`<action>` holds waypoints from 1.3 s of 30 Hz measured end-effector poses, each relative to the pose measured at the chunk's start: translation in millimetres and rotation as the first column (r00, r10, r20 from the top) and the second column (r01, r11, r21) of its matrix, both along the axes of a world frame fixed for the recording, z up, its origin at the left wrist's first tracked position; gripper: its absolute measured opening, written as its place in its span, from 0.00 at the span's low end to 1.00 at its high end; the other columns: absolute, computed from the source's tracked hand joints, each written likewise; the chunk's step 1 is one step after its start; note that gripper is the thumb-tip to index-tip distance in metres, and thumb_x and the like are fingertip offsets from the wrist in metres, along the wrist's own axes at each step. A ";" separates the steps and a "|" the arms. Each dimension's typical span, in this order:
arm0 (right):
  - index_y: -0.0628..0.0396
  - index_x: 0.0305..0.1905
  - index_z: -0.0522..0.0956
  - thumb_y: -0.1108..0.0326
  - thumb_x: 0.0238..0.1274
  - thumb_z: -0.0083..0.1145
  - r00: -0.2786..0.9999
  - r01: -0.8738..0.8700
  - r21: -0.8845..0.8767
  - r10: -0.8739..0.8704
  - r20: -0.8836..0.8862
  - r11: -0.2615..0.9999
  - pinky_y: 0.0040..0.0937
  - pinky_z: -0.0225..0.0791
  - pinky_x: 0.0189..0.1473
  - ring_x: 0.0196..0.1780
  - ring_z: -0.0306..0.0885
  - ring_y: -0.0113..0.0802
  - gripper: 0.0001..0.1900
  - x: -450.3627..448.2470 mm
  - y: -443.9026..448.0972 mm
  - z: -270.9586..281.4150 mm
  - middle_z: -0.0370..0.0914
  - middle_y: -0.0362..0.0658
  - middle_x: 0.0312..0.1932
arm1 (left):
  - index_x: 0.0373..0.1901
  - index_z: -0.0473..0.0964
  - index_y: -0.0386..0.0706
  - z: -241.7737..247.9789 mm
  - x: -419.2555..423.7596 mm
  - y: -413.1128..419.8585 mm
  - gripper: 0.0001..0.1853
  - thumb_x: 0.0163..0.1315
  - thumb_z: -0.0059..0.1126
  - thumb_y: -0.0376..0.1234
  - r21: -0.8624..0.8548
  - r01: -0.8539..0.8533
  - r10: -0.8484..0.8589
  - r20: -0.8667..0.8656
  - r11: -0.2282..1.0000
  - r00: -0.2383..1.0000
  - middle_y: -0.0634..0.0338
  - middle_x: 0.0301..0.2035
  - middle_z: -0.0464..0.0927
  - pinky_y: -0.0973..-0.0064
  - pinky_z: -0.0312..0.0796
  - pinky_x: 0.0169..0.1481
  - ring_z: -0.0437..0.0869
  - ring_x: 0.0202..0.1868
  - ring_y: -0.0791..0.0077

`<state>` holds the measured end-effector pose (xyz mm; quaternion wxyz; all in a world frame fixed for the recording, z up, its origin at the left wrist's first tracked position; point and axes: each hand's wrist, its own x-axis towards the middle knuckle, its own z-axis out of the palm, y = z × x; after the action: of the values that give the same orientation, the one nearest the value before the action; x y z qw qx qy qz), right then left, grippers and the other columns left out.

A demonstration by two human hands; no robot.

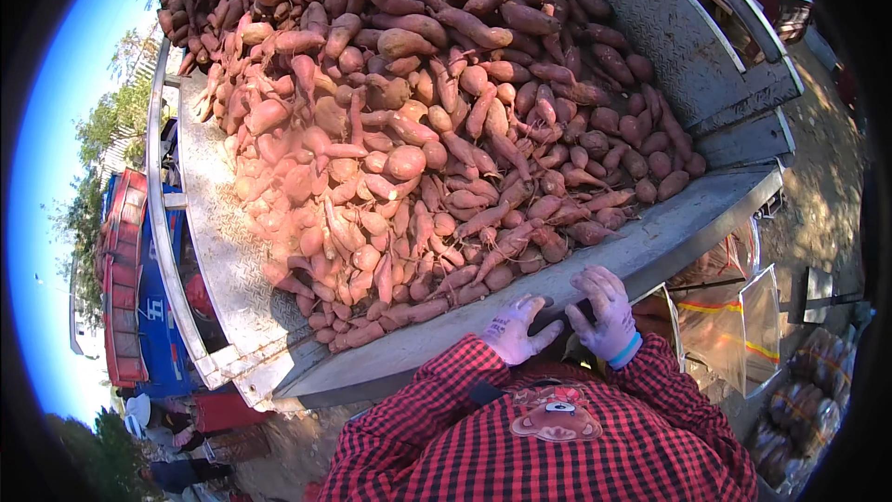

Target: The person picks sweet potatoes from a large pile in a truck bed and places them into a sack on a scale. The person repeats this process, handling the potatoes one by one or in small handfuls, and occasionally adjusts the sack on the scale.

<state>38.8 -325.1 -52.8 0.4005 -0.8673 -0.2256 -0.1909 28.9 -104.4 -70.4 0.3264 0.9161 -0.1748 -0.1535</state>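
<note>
A heap of reddish sweet potatoes fills the metal truck bed in front of me, sloping down to its near edge. At that grey metal edge both of my gloved hands are close together. My left hand has its thumb and fingers apart and holds nothing. My right hand, in a matching pale glove with a blue cuff, is also spread with nothing in it. The nearest sweet potatoes lie just beyond my fingertips. A dark object between the hands is too shadowed to make out.
Tread-plate side walls flank the bed. Clear plastic bags stand below at the right, with filled bags on the ground beyond. A blue and red truck is at the left. Below it a person in a white hat is visible.
</note>
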 end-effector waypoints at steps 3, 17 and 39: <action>0.53 0.54 0.78 0.57 0.56 0.65 0.997 0.044 -0.285 -0.059 -0.043 0.958 0.49 0.63 0.63 0.55 0.77 0.45 0.22 9.7 34.5 -9.1 0.81 0.45 0.47 | 0.51 0.76 0.37 5.0 37.5 42.8 0.23 0.61 0.67 0.42 -0.254 -0.185 0.221 0.124 0.949 0.967 0.46 0.53 0.77 0.63 0.70 0.63 0.79 0.57 0.54; 0.53 0.43 0.79 0.59 0.42 0.65 0.992 0.110 -0.400 -0.124 -0.008 0.910 0.48 0.66 0.54 0.45 0.78 0.42 0.20 14.6 48.1 -2.3 0.80 0.42 0.37 | 0.78 0.47 0.63 -54.6 351.0 228.0 0.55 0.51 0.70 0.55 0.759 -0.275 0.309 0.103 0.590 0.946 0.61 0.77 0.44 0.56 0.59 0.74 0.58 0.74 0.49; 0.58 0.75 0.54 0.54 0.42 0.82 0.906 0.325 0.810 0.085 -0.414 0.487 0.37 0.57 0.73 0.72 0.62 0.38 0.57 -48.6 -51.9 13.8 0.60 0.49 0.70 | 0.63 0.69 0.34 57.8 72.6 -118.2 0.37 0.71 0.48 0.58 -0.621 0.019 -0.384 -0.462 0.784 0.799 0.51 0.55 0.76 0.69 0.71 0.60 0.79 0.55 0.67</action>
<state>-9.8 -377.0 -39.0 0.8026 -0.5812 0.0508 -0.1245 101.5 -222.6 -12.7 0.6103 0.6556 -0.2104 -0.3917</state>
